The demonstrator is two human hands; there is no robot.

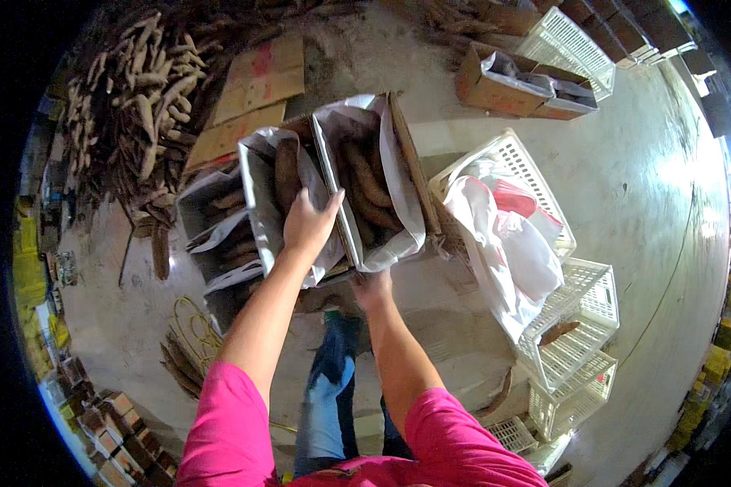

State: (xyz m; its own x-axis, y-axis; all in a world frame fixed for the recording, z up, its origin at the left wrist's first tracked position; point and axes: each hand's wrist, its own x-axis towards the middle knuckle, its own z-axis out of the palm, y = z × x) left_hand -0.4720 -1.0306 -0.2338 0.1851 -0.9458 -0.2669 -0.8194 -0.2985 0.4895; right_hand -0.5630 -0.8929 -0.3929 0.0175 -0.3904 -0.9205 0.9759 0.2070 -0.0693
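Note:
Before me is a cardboard box (408, 154) lined with white sheeting, with several long brown tubers (365, 178) inside. My left hand (307, 226) is closed over its left wall, thumb at the rim; its other fingers are partly hidden in the neighbouring lined box (248, 174). A thick tuber (287, 166) lies in that neighbouring box, just beyond these fingers. At the near end of the right-hand box, my right hand (374, 290) grips low, its fingertips hidden beneath the edge. More lined boxes (211, 215) with tubers stand to the left.
A large heap of tubers (150, 89) lies at far left, beside flattened cardboard (260, 77). White plastic crates (573, 325) stand at right, one holding white and red bags (503, 235). Farther back are lined cartons (503, 85). A yellow cord (188, 325) coils on the floor.

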